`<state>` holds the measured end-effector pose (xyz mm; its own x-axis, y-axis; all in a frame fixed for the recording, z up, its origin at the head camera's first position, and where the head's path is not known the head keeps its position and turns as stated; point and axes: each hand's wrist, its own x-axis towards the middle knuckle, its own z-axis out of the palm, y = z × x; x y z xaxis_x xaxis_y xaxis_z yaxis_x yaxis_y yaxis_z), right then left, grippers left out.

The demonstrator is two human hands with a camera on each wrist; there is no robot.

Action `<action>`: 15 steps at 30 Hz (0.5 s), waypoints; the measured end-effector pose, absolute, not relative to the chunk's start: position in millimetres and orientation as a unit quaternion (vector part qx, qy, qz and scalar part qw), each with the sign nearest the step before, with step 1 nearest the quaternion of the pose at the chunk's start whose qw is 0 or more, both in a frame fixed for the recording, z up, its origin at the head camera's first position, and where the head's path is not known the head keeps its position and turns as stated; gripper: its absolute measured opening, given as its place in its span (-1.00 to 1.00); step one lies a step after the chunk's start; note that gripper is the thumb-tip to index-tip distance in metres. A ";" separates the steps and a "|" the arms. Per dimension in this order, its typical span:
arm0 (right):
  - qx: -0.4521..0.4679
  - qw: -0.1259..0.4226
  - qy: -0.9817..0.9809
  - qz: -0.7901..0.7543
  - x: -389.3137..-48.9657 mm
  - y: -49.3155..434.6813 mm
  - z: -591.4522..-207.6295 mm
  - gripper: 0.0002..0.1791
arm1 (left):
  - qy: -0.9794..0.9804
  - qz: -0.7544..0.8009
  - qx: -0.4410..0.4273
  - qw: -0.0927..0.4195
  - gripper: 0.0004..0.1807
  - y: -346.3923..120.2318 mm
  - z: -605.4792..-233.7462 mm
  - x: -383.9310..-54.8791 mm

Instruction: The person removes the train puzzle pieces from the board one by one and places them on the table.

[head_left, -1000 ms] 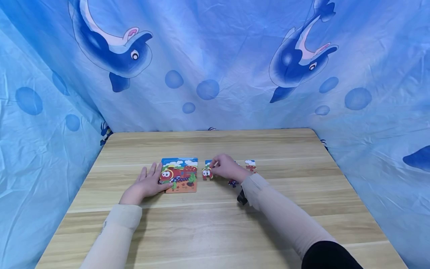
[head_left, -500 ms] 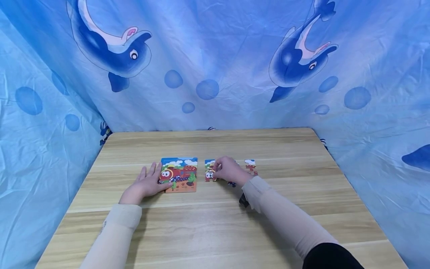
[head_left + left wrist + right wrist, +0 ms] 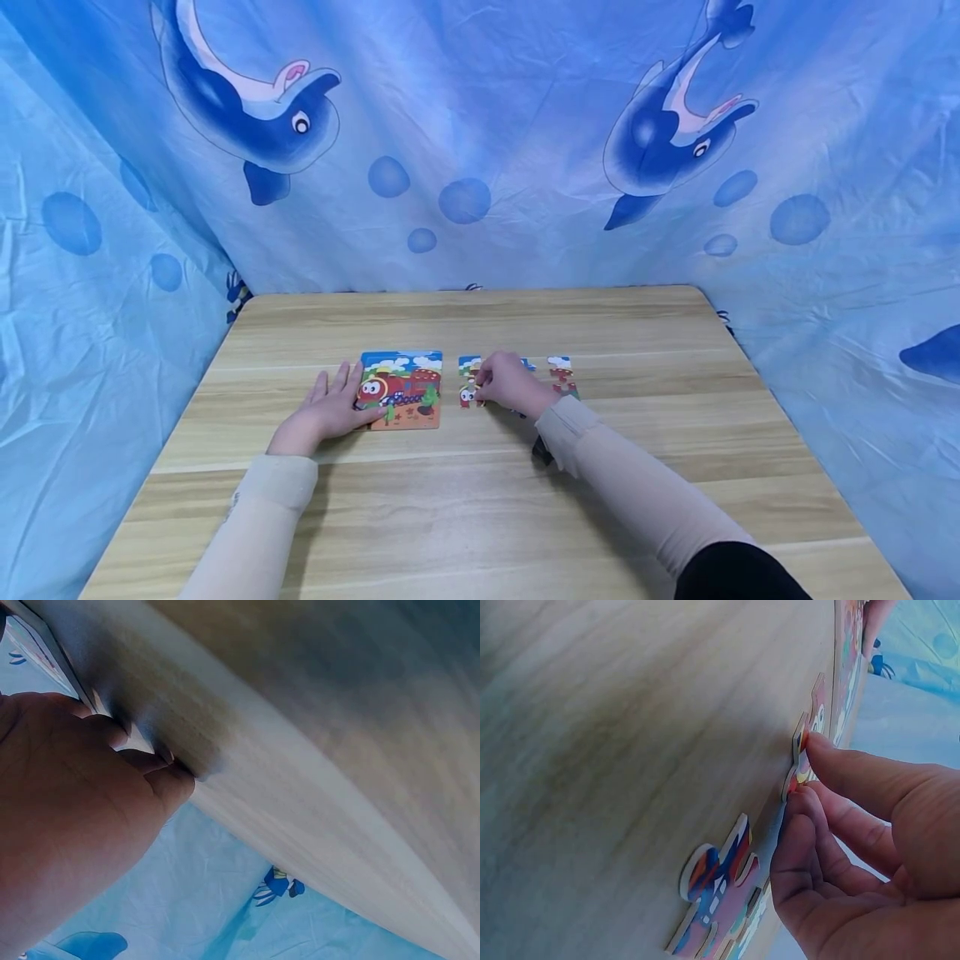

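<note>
My left hand (image 3: 326, 412) rests with spread fingers on the left edge of a finished-looking train picture board (image 3: 408, 392). In the left wrist view, the fingers of that hand (image 3: 82, 795) lie along the board's rim (image 3: 56, 656). To the board's right, my right hand (image 3: 513, 385) pinches a jigsaw piece with cartoon eyes (image 3: 467, 397) between thumb and fingers. The piece lies just below a sky-and-cloud jigsaw piece (image 3: 468, 364); whether their edges interlock cannot be made out. The right wrist view shows the right hand (image 3: 862, 832) holding the piece's edge (image 3: 801, 761) low over the table.
More jigsaw pieces lie right of the right hand, including a cloud piece (image 3: 559, 364) and a red piece (image 3: 567, 389). A blue-and-red piece (image 3: 712, 892) sits near the curled fingers. The wooden table (image 3: 450, 517) meets a blue dolphin curtain (image 3: 525, 208) behind.
My right hand has moved the eyed jigsaw piece slightly right and nearer to me, below the sky piece. The left hand has stayed on the board.
</note>
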<state>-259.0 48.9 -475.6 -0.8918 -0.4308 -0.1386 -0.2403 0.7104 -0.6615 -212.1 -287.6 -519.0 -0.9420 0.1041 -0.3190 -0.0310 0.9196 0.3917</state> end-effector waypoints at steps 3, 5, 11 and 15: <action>-0.185 0.141 0.914 -0.334 -258.8 48.7 -475.2 -0.86 | 0.965 0.199 0.018 0.169 0.45 -287.4 -519.3 -212.5; -0.187 0.139 0.914 -0.332 -258.7 48.9 -475.3 -0.86 | 0.965 0.203 0.017 0.167 0.44 -286.9 -518.6 -212.4; -0.189 0.135 0.917 -0.325 -259.3 49.8 -476.6 -0.85 | 0.963 0.213 0.017 0.161 0.35 -284.4 -516.3 -210.3; -0.194 0.135 0.916 -0.323 -259.4 50.4 -477.0 -0.86 | 0.964 0.211 0.018 0.162 0.33 -282.4 -513.5 -208.0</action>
<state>-259.4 50.4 -477.0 -0.8885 -0.4424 -0.1219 -0.2681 0.7160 -0.6446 -208.0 -282.4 -513.5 -0.9468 0.1030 -0.3049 -0.0338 0.9103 0.4125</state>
